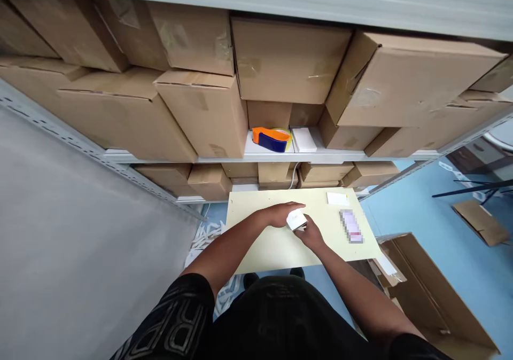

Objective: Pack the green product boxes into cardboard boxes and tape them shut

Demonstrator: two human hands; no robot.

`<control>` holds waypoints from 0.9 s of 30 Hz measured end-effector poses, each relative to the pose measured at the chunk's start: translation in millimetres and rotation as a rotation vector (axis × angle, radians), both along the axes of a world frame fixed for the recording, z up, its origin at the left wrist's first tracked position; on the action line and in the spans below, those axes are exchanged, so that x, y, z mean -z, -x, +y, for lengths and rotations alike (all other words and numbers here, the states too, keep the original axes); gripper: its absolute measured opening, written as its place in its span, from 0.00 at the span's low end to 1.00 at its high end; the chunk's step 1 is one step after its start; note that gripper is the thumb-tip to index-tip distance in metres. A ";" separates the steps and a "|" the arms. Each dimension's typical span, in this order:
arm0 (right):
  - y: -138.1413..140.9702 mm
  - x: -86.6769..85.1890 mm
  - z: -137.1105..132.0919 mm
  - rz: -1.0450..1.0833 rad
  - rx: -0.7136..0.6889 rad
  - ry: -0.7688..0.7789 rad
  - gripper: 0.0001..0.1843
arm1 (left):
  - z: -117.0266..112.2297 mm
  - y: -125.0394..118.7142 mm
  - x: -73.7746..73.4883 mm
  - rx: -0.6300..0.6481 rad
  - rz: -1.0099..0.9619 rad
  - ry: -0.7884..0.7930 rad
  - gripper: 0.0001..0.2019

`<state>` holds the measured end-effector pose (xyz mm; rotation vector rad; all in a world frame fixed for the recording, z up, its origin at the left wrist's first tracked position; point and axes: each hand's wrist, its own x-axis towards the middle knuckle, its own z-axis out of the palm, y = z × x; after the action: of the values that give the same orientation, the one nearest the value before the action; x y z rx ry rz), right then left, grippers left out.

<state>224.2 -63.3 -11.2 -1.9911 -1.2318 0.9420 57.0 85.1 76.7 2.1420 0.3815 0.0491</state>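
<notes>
A small white box (296, 219) is held between my two hands over the pale yellow table. My left hand (279, 214) lies against its left and far side, fingers reaching along behind it and partly hidden. My right hand (310, 234) is closed around the box's lower right side. A dark opening or loose flap shows at the box's near right edge; any contents cannot be made out. To the right on the table (256, 248) are a flat white piece (337, 198), perhaps a card or box, and a blurred-out purplish rectangular item (351, 226).
A shelf (224, 159) full of cardboard boxes (290, 61) rises beyond the table. On it sit an orange and blue tape dispenser (272, 140) and a white stack (304, 140). A large open carton (436, 301) stands at right; white scraps (204, 240) litter the floor at left.
</notes>
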 end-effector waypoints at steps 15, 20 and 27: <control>-21.7 -1.2 32.9 0.007 -0.188 0.002 0.39 | -30.4 12.3 21.4 -0.442 0.221 -0.253 0.24; -9.5 -11.4 46.3 0.007 -0.252 0.042 0.50 | -23.5 12.0 11.6 -0.365 0.353 -0.443 0.16; -4.0 -25.3 60.8 0.010 -0.287 0.138 0.53 | -8.0 0.0 -3.5 -0.172 0.526 -0.559 0.17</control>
<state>228.2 -2.5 14.1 -1.9423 -1.5107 1.2031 57.0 77.1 80.3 2.6548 0.9475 -0.3553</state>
